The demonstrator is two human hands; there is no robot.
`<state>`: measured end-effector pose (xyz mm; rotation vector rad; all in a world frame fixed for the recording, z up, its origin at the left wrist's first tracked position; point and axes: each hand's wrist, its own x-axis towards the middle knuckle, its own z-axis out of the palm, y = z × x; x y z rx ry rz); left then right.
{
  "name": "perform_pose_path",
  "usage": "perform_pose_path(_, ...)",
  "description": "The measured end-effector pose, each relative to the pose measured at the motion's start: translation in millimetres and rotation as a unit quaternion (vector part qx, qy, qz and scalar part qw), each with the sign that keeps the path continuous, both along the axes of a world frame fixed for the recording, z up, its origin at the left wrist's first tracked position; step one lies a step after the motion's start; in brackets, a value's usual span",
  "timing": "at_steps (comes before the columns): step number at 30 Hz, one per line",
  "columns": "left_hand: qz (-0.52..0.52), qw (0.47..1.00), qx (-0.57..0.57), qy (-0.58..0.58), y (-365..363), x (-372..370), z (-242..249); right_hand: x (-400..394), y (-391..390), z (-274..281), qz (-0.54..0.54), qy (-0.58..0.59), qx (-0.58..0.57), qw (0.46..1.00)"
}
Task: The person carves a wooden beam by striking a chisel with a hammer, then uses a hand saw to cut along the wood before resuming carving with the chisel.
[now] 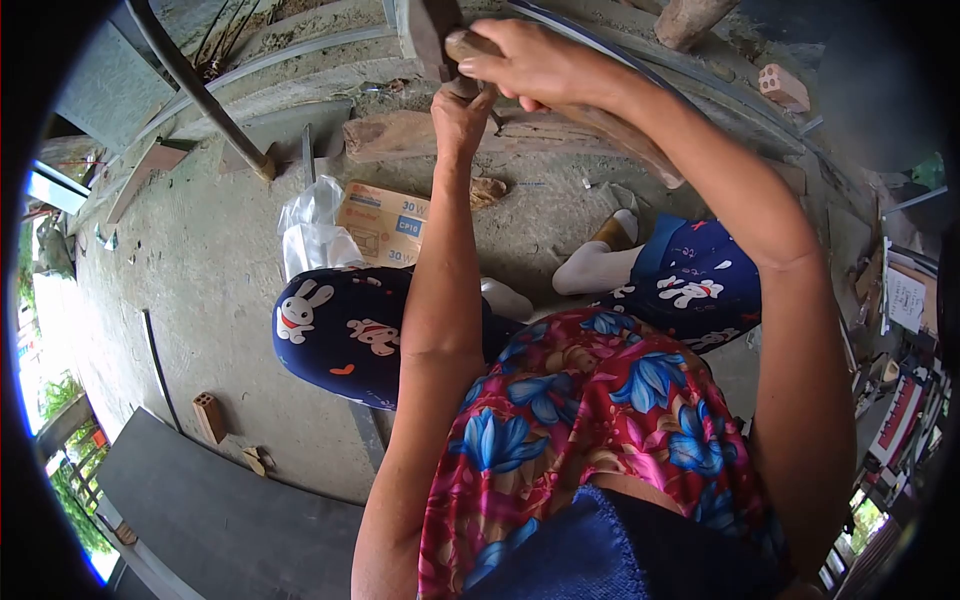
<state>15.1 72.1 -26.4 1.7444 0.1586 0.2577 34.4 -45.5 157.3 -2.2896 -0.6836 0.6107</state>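
My right hand [525,65] is wrapped round the wooden handle of a hammer [434,35] at the top of the view. The handle slants down to the right beneath my forearm, and the dark metal head is up at the left. Just below the head, my left hand [461,122] is closed, its fingers pressed together. What it grips is hidden by the fingers and the hammer. Behind both hands lies a long rough wooden beam [385,135] on the concrete floor.
A cardboard box [375,225] and clear plastic wrap [312,222] lie by my left knee. A metal pole [205,95] leans at upper left. Bricks [784,88] lie at the right, another brick [209,417] at lower left near a dark panel [230,510].
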Motion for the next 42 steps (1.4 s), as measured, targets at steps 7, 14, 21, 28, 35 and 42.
perform_pose_path(7,-0.049,0.956,0.274,-0.093,-81.1,-32.3,9.8,-30.1,-80.0,21.0,-0.116,0.132,0.07,0.982)
perform_pose_path(14,-0.107,0.934,0.314,-0.133,-123.0,-55.4,22.8,-43.4,-158.3,14.4,-0.24,0.131,0.093,0.958)
perform_pose_path(21,-0.005,0.939,0.323,-0.115,-107.6,-44.2,15.2,-39.4,-179.4,10.2,-0.289,0.113,0.157,0.938)
perform_pose_path(28,0.016,0.945,0.306,-0.113,-108.5,-43.0,12.9,-42.6,-171.4,12.2,-0.276,0.125,0.157,0.94)
perform_pose_path(35,0.033,0.954,0.29,-0.074,-103.0,-40.0,11.2,-45.6,-160.7,8.3,-0.27,0.149,0.148,0.94)
perform_pose_path(42,0.041,0.956,0.283,-0.071,-101.6,-36.8,13.2,-49.4,-156.1,9.8,-0.271,0.157,0.139,0.94)
